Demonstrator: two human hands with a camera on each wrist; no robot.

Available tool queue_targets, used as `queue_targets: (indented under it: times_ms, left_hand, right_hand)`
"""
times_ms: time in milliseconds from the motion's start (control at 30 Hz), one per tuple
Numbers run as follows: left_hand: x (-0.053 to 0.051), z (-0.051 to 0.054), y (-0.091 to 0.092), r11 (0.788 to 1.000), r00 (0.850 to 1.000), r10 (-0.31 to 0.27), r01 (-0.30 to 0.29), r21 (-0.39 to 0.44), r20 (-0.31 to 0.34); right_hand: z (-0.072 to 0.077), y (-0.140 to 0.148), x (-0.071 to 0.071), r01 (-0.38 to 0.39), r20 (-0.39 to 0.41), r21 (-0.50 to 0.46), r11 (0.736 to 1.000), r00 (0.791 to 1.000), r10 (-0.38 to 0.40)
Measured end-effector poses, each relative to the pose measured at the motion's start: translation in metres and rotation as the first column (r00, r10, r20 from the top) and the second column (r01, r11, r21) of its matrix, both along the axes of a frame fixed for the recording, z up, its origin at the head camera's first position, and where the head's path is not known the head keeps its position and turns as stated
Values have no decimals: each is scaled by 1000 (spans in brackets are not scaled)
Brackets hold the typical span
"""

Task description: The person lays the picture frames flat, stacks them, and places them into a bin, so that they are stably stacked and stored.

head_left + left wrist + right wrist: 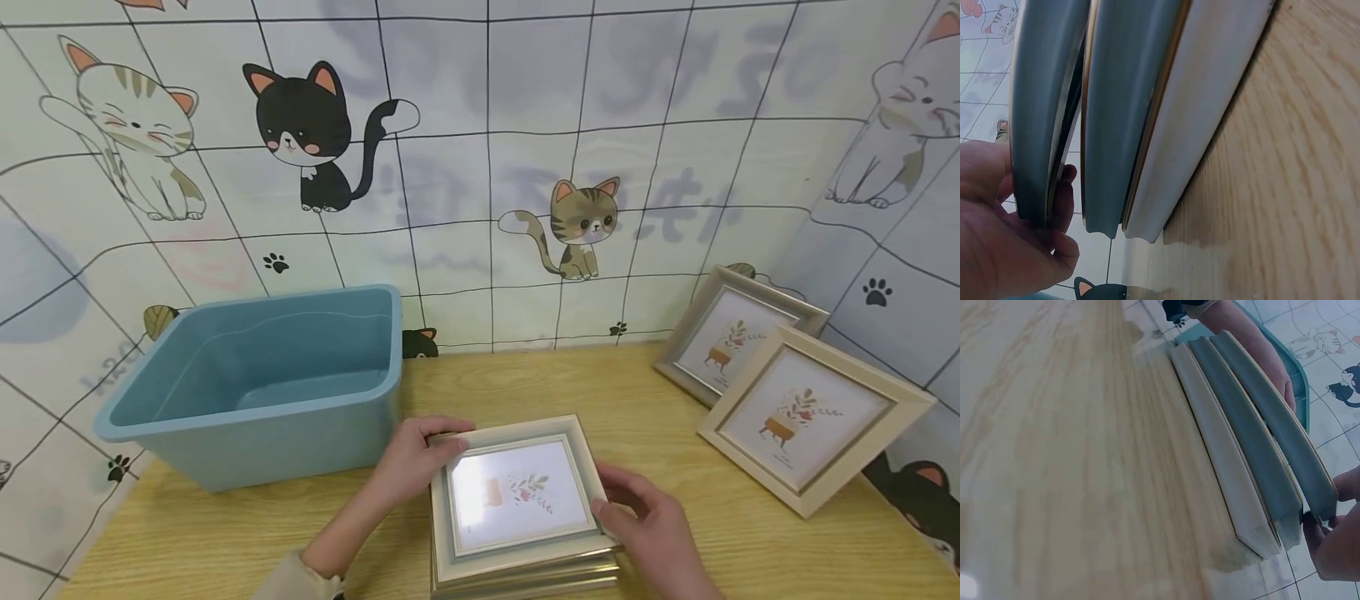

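Note:
Both hands grip the top picture frame point(517, 569) of a stack on the wooden table. The left hand point(415, 460) holds its upper left corner, thumb on the face; the right hand point(651, 525) pinches its right edge. In the left wrist view the left hand point(1010, 231) has its fingers under the top frame point(1038, 112), which is slightly apart from the blue-grey frame point(1125, 112) below; a white one point(1200, 112) lies lowest. The right wrist view shows the right hand point(1338, 534) at the corner of the top frame point(1272, 419).
A blue plastic bin point(277, 442) stands at the left on the table point(480, 379). Two picture frames lean at the right, a beige one point(813, 492) in front of a grey-brown one point(686, 333). Behind hangs a cat-patterned cloth point(450, 175).

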State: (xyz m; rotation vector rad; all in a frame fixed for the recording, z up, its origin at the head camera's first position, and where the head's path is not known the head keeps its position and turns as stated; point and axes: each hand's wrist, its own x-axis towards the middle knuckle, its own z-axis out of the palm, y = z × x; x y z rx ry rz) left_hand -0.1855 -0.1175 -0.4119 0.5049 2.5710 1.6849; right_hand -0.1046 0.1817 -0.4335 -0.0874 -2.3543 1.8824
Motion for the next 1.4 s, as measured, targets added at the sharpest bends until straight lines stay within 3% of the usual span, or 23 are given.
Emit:
queue_targets:
  times_ms: [267,833,1133,1333,1400]
  left_hand:
    - [-2,-7,-2,999,999,-41,41,-7,33]
    - [-7,-14,-7,998,998,-9,12,-61,63]
    - [-9,-18,-8,997,998,-40,42,-62,47]
    - [-10,-18,-9,998,997,-48,51,-48,63]
    - [-10,-18,-9,998,997,-52,54,-42,59]
  right_hand:
    - [-1,-1,3,-13,54,54,998,998,10]
    - [-9,0,1,-40,105,1,999,994,39]
    - [-9,2,3,-41,137,-22,999,990,44]
    - [-6,2,3,-61,119,-35,998,991,65]
    - [-6,5,2,-87,63,-22,996,994,88]
